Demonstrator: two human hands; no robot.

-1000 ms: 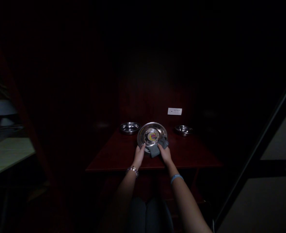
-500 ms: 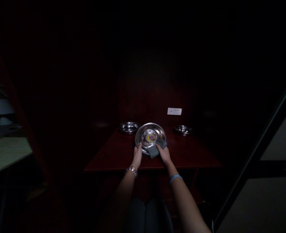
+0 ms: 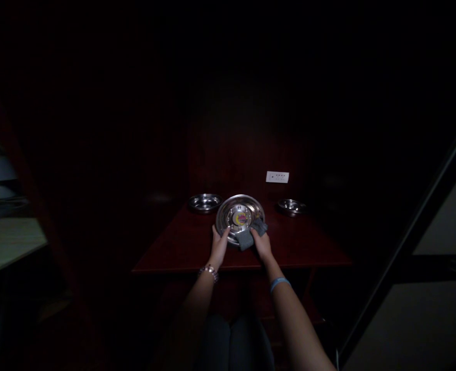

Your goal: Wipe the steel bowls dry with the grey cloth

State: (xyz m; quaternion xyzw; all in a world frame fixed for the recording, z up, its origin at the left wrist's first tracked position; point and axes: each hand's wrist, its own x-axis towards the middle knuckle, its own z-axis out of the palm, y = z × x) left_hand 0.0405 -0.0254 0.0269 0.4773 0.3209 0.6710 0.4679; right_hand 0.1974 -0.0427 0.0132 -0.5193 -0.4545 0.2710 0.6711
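A round steel plate [image 3: 235,211] with a coloured sticker at its centre is tilted up on the dark red table [image 3: 181,247]. My left hand [image 3: 219,246] grips the plate's lower left rim. My right hand [image 3: 261,243] presses a folded grey cloth [image 3: 247,236] against the plate's lower right part, fingers closed on the cloth. A bracelet is on my left wrist and a blue band on my right wrist.
A steel bowl [image 3: 204,202] sits at the table's back left and a smaller one [image 3: 292,206] at the back right. A white socket plate [image 3: 277,177] is on the dark wall behind. A pale table [image 3: 3,245] stands at the far left. The room is very dark.
The cloth and my right hand have shifted slightly along the plate's lower rim; my left hand stays gripping the rim. The view has drifted a little.
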